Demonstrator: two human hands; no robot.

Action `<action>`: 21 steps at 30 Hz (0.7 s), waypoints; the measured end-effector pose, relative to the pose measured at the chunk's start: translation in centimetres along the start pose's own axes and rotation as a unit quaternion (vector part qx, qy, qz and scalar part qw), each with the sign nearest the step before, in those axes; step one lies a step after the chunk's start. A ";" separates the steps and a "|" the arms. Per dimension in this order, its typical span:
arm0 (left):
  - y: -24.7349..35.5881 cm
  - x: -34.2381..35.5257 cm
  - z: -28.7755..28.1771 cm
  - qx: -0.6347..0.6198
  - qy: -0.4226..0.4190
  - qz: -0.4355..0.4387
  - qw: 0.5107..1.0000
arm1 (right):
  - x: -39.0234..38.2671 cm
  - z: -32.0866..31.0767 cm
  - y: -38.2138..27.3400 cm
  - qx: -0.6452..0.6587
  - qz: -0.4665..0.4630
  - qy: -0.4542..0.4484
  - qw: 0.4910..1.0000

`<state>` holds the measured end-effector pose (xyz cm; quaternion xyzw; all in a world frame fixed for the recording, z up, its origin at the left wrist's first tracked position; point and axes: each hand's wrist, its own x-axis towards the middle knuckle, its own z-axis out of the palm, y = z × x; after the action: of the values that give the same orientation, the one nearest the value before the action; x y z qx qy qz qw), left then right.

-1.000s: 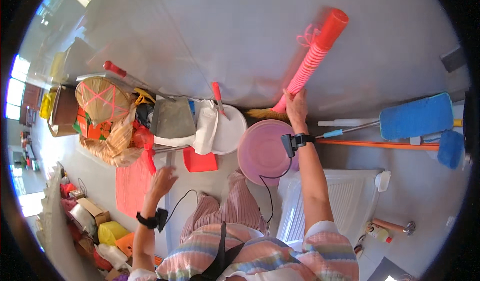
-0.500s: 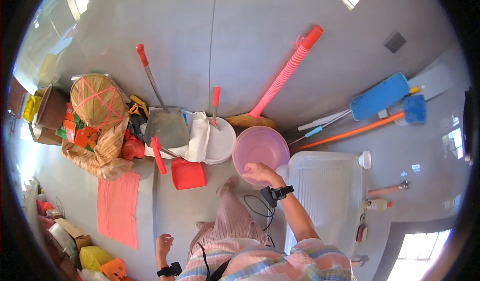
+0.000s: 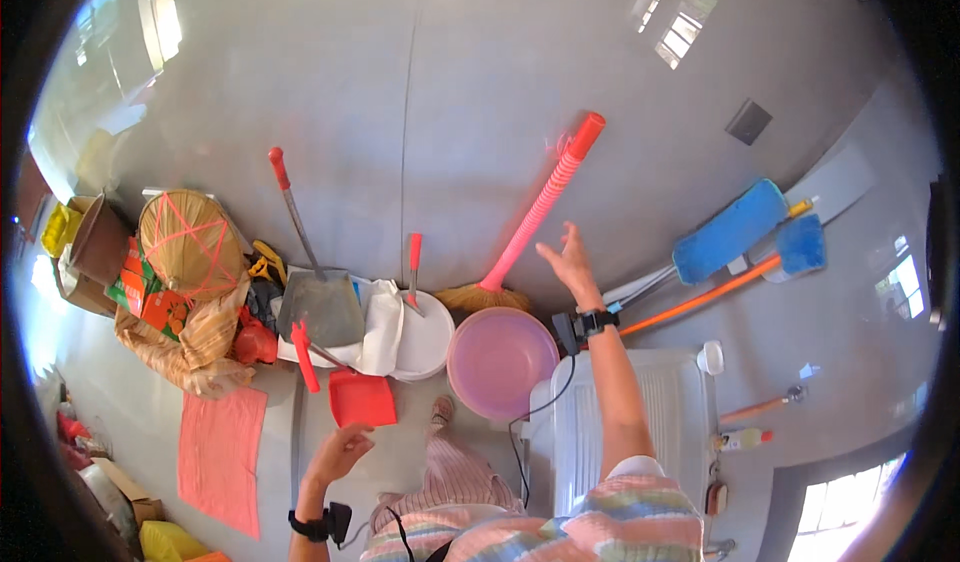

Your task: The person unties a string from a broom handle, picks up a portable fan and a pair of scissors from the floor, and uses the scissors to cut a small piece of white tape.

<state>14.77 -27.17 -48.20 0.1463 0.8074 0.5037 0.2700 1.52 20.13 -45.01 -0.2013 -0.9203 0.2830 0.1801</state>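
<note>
Up ahead, I see my right hand (image 3: 570,262) raised with its fingers (image 3: 552,255) spread wide, holding nothing. Just beside it, to its left, leans the ribbed pink-red plastic broom handle (image 3: 540,212), propped against the grey wall (image 3: 420,92) with its straw-coloured bristle head (image 3: 487,297) down on the floor; the handle and my fingers are close but apart. Below that hand sits the round pink plastic basin (image 3: 500,360), next to a white slatted rack (image 3: 670,412). My left hand (image 3: 340,452) hangs low with fingers loosely open and empty, just under the red plastic dustpan (image 3: 360,397) lying on the floor. Beyond the dustpan stand a white bucket (image 3: 425,337) and a grey metal shovel with a red grip (image 3: 315,297). Off to the right, a blue flat mop (image 3: 730,230) leans on the wall.
</note>
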 end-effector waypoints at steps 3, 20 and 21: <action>5.2 7.9 -0.4 0.143 -0.046 0.102 0.983 | 5.4 0.6 -1.5 0.012 -0.038 0.110 0.993; 27.9 37.6 7.4 -0.258 0.029 0.141 0.955 | 6.9 -0.9 -2.7 0.114 -0.053 0.092 0.988; 28.4 37.7 7.9 -0.258 0.028 0.144 0.955 | 6.9 -1.1 -2.5 0.116 -0.047 0.094 0.988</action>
<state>-12.26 10.59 -36.46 0.1727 0.6273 0.7324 0.2004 -4.56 21.95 -41.21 -0.1607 -0.8687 0.3591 0.3011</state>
